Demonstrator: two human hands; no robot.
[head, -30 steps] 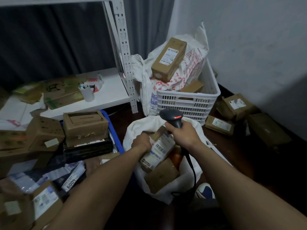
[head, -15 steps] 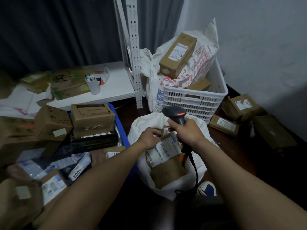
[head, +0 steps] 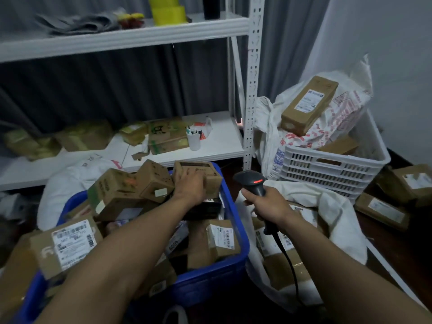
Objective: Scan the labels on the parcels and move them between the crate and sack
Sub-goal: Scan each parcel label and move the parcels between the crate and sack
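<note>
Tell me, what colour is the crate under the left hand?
The crate is blue, clearest in the head view.

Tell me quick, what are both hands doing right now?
Left hand: closed on a cardboard box atop the blue crate.
Right hand: closed around the barcode scanner.

Toward 7 o'clock the blue crate [head: 237,232] is heaped with labelled parcels [head: 74,242], and the left hand [head: 190,188] lies on a cardboard box [head: 210,177] at the crate's far end, fingers bent over its top. Toward 5 o'clock the right hand [head: 268,205] grips a black scanner [head: 251,181], red light lit and cable [head: 289,260] trailing down, above the open white sack [head: 332,206] with more parcels inside. At 2 o'clock a white slatted basket [head: 336,169] holds a printed bag [head: 346,118] with a long box [head: 308,104] on top, beside the white shelf [head: 217,146].
</note>
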